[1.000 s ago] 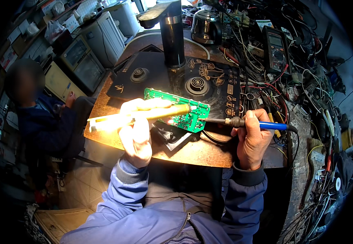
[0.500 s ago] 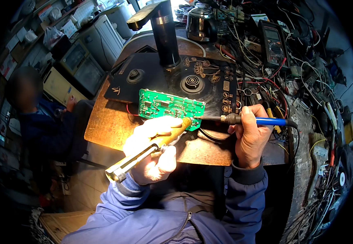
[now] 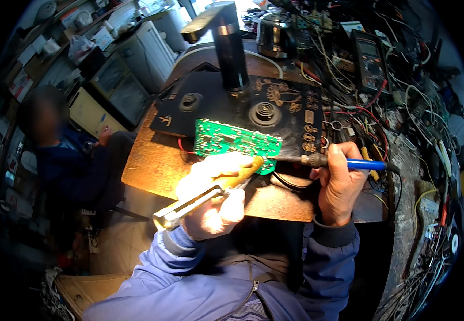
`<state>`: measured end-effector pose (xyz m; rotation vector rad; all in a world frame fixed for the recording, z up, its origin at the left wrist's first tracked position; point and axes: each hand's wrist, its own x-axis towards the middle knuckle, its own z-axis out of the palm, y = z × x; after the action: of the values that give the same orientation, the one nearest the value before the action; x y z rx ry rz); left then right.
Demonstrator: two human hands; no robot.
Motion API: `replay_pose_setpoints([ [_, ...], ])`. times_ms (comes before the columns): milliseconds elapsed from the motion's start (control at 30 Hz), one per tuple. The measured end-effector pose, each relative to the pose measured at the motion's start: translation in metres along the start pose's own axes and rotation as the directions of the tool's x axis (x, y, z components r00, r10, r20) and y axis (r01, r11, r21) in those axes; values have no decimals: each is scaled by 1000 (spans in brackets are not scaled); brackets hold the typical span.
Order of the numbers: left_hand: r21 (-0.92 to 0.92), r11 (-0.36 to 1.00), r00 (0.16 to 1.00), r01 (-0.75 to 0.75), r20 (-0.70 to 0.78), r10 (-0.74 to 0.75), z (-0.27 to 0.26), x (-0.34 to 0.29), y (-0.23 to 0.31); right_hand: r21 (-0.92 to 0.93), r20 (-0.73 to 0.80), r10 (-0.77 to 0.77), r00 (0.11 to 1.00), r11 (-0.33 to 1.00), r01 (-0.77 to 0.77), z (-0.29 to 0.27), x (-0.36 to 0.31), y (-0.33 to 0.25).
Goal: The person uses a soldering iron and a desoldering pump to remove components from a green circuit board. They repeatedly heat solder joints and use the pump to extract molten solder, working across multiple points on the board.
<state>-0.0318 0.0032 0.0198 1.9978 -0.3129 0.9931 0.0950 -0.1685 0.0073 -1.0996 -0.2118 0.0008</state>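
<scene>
Left hand [image 3: 213, 214]: fingers clamp the desoldering pump [image 3: 249, 169]. Right hand [image 3: 339, 188]: fingers clamp the soldering iron [image 3: 316, 160]. Both tips are at the circuit board [image 3: 232, 141]; joint work appears unfinished.

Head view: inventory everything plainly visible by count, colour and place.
circuit board: 1, green, beyond left hand
desoldering pump: 1, yellow, left hand
soldering iron: 1, blue, right hand
table: 1, brown, centre
spouted appliance: 1, black, on table
kettle: 1, silver, back centre
cables: many, mixed, right
multimeter: 1, dark, among cables
cabinets: several, pale, left
seated person: 1, dark-clad, left
left hand: 1, blue-sleeved, around desoldering pump
right hand: 1, blue-sleeved, around soldering iron
</scene>
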Motion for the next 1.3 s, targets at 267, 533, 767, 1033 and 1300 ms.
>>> replay_pose_setpoints([
  [267,-31,999,990,-27,-137,23,-15,6,12,20,2,-16,1000,1000,16,1,0,0],
  [533,-726,676,919,127,-170,-356,-77,-2,32,-6,20,-7,1000,1000,7,-2,0,0],
  [767,-650,754,933,100,-202,-298,-80,-3,30,-17,29,0,1000,1000,1,-3,0,1],
  [1033,-694,716,919,71,-234,-317,-78,-6,33,14,18,-8,1000,1000,8,-1,1,0],
  [1300,-751,659,897,34,-268,-351,-74,-4,39,3,19,-20,1000,1000,20,-2,0,1],
])
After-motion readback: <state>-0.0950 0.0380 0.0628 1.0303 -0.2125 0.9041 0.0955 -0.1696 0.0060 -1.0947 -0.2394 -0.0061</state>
